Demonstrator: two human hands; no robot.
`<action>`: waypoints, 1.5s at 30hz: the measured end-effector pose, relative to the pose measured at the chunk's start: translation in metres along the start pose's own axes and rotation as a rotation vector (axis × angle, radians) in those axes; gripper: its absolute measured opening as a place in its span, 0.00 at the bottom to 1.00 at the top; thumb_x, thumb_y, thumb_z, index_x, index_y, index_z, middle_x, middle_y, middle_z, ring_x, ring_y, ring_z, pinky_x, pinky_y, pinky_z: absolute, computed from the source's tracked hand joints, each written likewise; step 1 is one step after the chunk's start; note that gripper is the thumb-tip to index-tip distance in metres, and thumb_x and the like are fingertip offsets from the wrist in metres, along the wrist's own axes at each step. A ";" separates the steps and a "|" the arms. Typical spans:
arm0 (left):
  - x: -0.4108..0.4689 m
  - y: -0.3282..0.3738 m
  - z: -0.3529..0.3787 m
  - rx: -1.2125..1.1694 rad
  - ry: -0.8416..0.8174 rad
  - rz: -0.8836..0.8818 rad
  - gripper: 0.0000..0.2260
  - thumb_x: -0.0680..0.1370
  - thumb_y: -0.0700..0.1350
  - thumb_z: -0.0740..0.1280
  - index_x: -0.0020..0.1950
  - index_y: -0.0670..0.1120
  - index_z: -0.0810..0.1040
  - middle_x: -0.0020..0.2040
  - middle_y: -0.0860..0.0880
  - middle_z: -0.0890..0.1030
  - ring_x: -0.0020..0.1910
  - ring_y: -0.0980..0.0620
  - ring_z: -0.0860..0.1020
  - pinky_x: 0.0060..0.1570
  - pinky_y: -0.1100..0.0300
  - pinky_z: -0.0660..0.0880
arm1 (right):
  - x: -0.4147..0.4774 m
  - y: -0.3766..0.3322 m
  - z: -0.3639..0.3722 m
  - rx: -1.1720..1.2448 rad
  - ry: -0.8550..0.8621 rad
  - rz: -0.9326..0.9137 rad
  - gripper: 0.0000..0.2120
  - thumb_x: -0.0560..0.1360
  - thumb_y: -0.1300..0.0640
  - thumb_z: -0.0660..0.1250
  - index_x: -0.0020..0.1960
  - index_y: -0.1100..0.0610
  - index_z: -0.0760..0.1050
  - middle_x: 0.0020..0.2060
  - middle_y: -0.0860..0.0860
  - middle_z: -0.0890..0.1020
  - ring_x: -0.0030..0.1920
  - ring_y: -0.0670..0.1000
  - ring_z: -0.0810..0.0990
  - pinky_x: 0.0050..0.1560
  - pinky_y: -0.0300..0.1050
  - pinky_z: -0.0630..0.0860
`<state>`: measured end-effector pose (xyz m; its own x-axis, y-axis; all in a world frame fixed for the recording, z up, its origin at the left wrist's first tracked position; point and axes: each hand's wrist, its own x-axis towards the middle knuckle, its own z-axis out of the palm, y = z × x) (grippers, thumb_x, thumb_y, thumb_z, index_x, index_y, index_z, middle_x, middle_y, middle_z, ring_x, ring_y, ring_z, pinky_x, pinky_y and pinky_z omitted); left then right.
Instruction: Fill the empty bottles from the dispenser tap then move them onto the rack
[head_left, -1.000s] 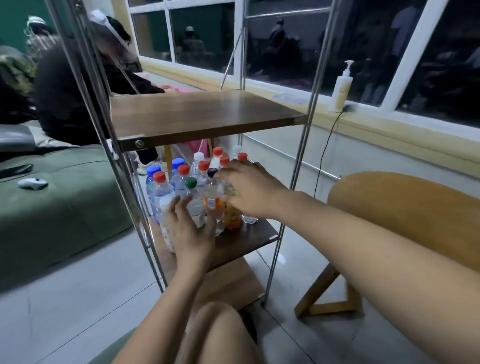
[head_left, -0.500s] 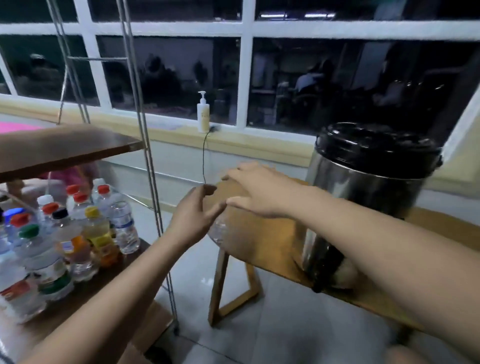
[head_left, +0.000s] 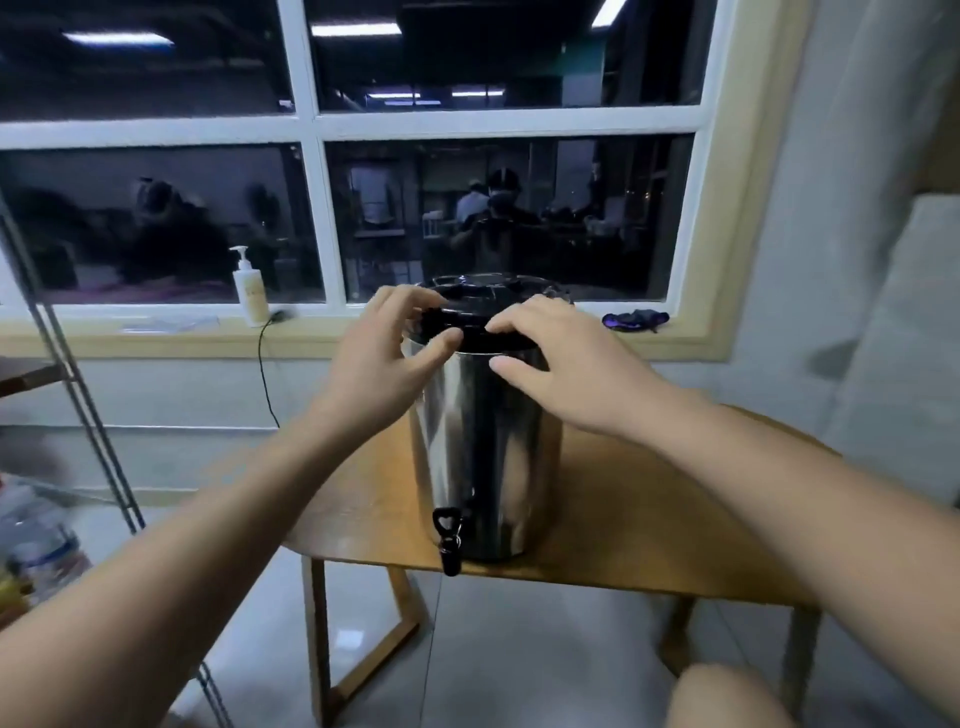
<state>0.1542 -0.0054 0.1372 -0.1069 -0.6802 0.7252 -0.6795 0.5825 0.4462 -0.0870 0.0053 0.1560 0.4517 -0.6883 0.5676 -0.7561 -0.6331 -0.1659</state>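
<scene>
A cylindrical dispenser (head_left: 483, 457) of shiny steel with a black plastic lid (head_left: 480, 312) stands in the centre of the frame on a rounded wooden surface (head_left: 649, 519). Its small black tap (head_left: 449, 540) juts over the front edge. The left hand (head_left: 384, 358) curves its fingers over the lid's left edge with the thumb at the rim; whether they grip it, I cannot tell. The right hand (head_left: 561, 364) has its fingers loosely spread and released, tips at the lid's front.

Half a second ago both hands were over the surface's left end and the dispenser stood at the right of the frame.

Blurred clear plastic bottles (head_left: 41, 545) sit at lower left beside the metal rack (head_left: 78, 395). Behind, a white-framed dark window, with a pump bottle (head_left: 249, 291) on its sill.
</scene>
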 end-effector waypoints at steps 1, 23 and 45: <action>0.015 0.005 0.001 0.024 -0.006 0.013 0.14 0.82 0.57 0.71 0.66 0.55 0.79 0.62 0.57 0.78 0.60 0.60 0.77 0.57 0.65 0.72 | 0.003 0.008 -0.007 0.008 0.032 0.025 0.15 0.83 0.45 0.69 0.68 0.47 0.78 0.59 0.44 0.79 0.63 0.49 0.76 0.65 0.56 0.76; 0.176 -0.059 0.050 0.133 -0.645 -0.038 0.26 0.85 0.67 0.47 0.83 0.66 0.63 0.80 0.72 0.62 0.79 0.67 0.61 0.79 0.57 0.61 | 0.151 0.112 0.019 0.110 -0.324 0.231 0.32 0.82 0.27 0.47 0.85 0.32 0.53 0.80 0.25 0.58 0.80 0.31 0.54 0.83 0.47 0.58; 0.200 -0.032 0.027 0.172 -0.910 -0.245 0.26 0.89 0.60 0.53 0.87 0.62 0.53 0.87 0.63 0.52 0.87 0.57 0.49 0.73 0.47 0.68 | 0.170 0.096 -0.009 0.099 -0.614 0.376 0.34 0.88 0.34 0.48 0.89 0.48 0.50 0.87 0.42 0.52 0.86 0.44 0.45 0.84 0.54 0.58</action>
<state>0.1349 -0.1727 0.2537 -0.4216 -0.9017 -0.0955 -0.8474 0.3543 0.3955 -0.0869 -0.1692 0.2444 0.3762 -0.9219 -0.0920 -0.8793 -0.3240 -0.3491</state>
